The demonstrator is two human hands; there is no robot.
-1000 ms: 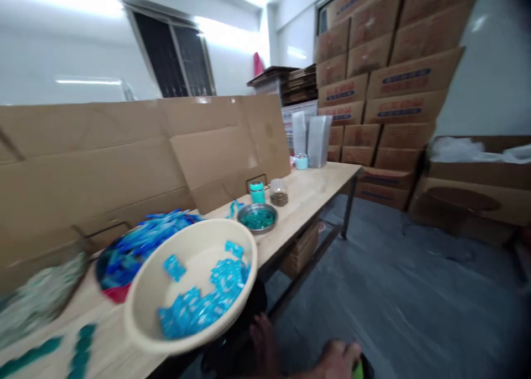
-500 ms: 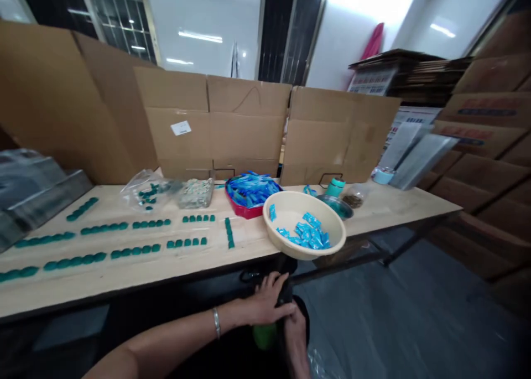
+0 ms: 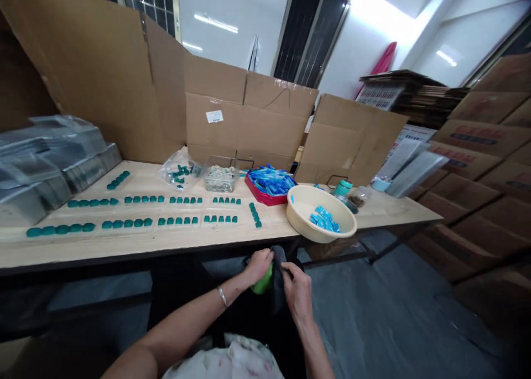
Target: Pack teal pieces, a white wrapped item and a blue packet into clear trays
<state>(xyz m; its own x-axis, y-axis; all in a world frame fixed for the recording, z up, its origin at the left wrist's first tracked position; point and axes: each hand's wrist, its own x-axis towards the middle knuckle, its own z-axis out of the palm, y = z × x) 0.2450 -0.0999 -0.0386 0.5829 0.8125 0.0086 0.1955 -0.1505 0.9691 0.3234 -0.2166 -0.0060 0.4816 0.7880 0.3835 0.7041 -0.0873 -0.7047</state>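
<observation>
Below the table's front edge, my left hand (image 3: 257,265) is closed around a bright green object (image 3: 264,282). My right hand (image 3: 296,290) pinches a dark cloth or bag (image 3: 279,274) that wraps part of the green object. A bracelet shows on my left wrist. Just above them on the wooden table (image 3: 124,246) stands a cream bowl (image 3: 321,221) holding blue sachets, overhanging the edge.
Rows of teal pieces (image 3: 136,222) lie along the table. A red tray of blue packets (image 3: 269,182), a plastic bag (image 3: 178,174), clear stacked packaging (image 3: 45,169), a teal jar (image 3: 342,188). Cardboard sheets (image 3: 249,119) stand behind. Stacked cartons (image 3: 489,141) at right.
The view swung left from the cartons to the table. Both hands came together on the green object and dark cloth and lifted closer to the table edge.
</observation>
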